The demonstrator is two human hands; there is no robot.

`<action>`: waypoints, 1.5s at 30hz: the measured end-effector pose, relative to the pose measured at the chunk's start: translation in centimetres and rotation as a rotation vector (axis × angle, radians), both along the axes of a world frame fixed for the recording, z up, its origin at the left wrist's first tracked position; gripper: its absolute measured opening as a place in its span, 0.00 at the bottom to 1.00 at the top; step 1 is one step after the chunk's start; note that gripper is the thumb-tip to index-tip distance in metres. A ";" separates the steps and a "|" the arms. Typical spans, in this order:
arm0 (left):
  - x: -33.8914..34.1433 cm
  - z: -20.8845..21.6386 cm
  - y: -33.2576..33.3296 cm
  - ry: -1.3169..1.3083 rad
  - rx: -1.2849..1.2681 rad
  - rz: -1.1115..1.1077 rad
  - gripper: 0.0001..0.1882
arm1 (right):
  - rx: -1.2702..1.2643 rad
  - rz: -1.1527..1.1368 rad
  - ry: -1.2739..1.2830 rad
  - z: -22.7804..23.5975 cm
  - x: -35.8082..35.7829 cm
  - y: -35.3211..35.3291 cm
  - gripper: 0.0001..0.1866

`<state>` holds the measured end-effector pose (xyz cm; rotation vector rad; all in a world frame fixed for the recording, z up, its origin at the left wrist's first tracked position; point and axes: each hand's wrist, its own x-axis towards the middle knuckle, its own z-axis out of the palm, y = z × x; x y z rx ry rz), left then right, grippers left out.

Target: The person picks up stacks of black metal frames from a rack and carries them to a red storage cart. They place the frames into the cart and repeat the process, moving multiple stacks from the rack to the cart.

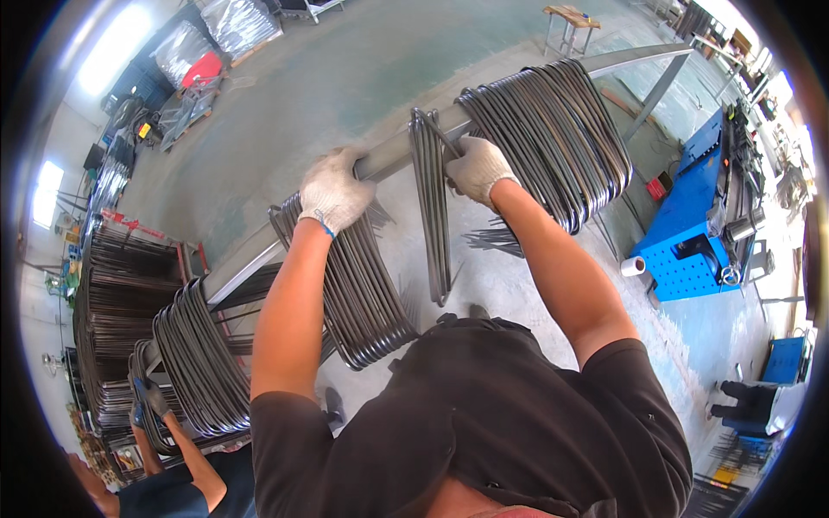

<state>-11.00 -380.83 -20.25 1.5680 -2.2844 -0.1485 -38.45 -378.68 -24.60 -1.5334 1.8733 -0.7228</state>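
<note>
Head view: L hand, gloved, is gripping the steel rail above near-left bent-rod bundle. R hand is closing fingers on a thin rod set beside far-right bundle. Sorting appears approx. midway; several bundles hanging already.

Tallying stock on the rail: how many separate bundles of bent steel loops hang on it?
4. One large bundle right of the right hand, a thin one between the hands, one under the left hand, one lower left. Others may be hidden.

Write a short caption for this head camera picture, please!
Gloved left hand and right hand grip bent steel rod loops hanging on a long metal rail.
</note>
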 end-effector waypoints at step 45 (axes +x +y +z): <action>-2.9 -1.3 -3.0 -0.075 -0.031 0.051 0.13 | -0.064 0.074 0.332 4.5 -6.2 -0.9 0.18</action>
